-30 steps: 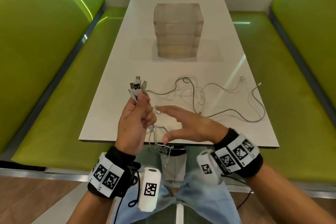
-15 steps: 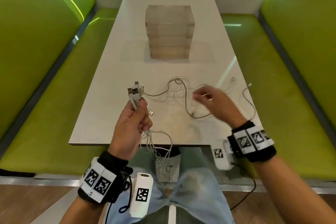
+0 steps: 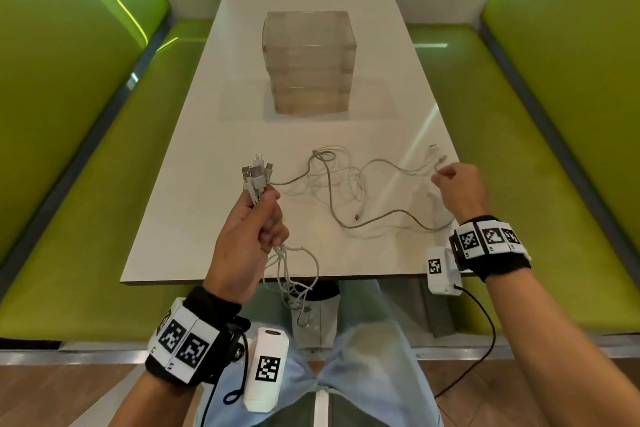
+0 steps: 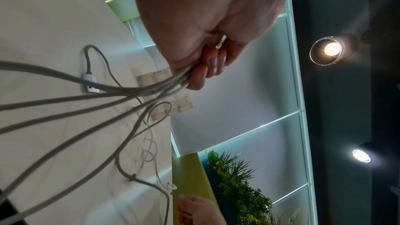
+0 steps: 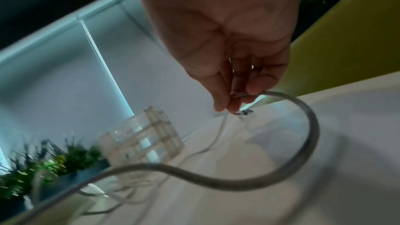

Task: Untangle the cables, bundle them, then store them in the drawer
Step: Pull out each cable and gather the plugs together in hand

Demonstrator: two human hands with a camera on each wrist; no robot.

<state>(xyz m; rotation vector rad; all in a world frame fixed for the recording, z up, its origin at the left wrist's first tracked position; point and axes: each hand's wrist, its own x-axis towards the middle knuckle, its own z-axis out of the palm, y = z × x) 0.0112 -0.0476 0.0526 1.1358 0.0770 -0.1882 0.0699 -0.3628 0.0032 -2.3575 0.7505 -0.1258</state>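
Note:
Several white and grey cables (image 3: pixel 332 184) lie tangled on the white table (image 3: pixel 194 204). My left hand (image 3: pixel 258 218) grips a bunch of their plug ends (image 3: pixel 256 172), held upright above the near table; the cords (image 4: pixel 108 98) trail out below the fist and over the table edge. My right hand (image 3: pixel 453 184) is at the right side of the table and pinches one grey cable (image 5: pixel 303 143) near its small plug (image 5: pixel 246 112). A clear drawer unit (image 3: pixel 310 62) stands in the middle of the table, its drawers closed.
Green bench seats (image 3: pixel 86 184) run along both sides of the table. My knees (image 3: pixel 311 374) are under the near table edge. A planter with green plants (image 4: pixel 238 186) shows beyond the table in the left wrist view.
My right hand has moved from beside the left hand across the tangle to the far right and has pinched a cable end there. The left hand keeps its grip on the plugs.

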